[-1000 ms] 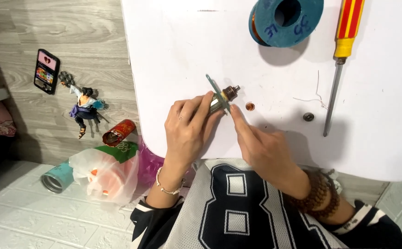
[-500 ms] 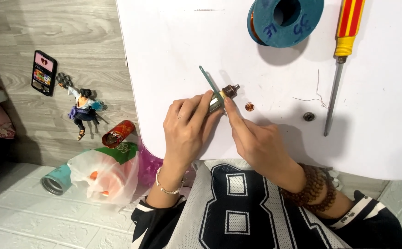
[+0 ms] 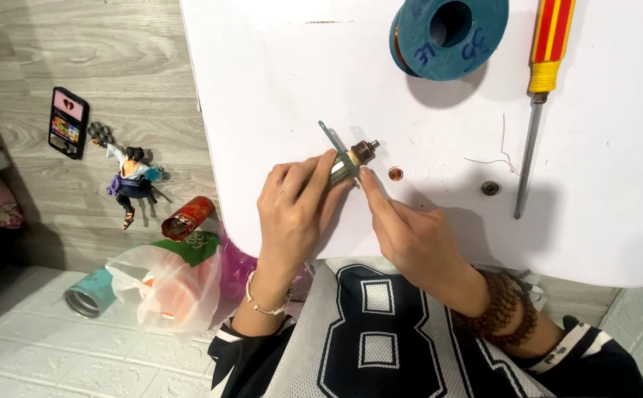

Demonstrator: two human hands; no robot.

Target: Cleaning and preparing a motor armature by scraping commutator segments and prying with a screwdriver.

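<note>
Both hands [image 3: 351, 210] grip small motor [image 3: 351, 162] above table [image 3: 277, 74].

A white counter [image 3: 277, 66] is carrying a blue wire spool [image 3: 450, 33], a red-and-yellow screwdriver [image 3: 543, 96], a small copper ring [image 3: 395, 174], a dark washer [image 3: 490, 188] and a thin wire scrap [image 3: 495, 158]. Beside it, the wooden floor [image 3: 78, 51] is bearing a phone [image 3: 68, 122], a toy figure [image 3: 130, 184], a red can [image 3: 187, 218], a plastic bag [image 3: 163, 284] and a teal tin [image 3: 89, 293].
</note>
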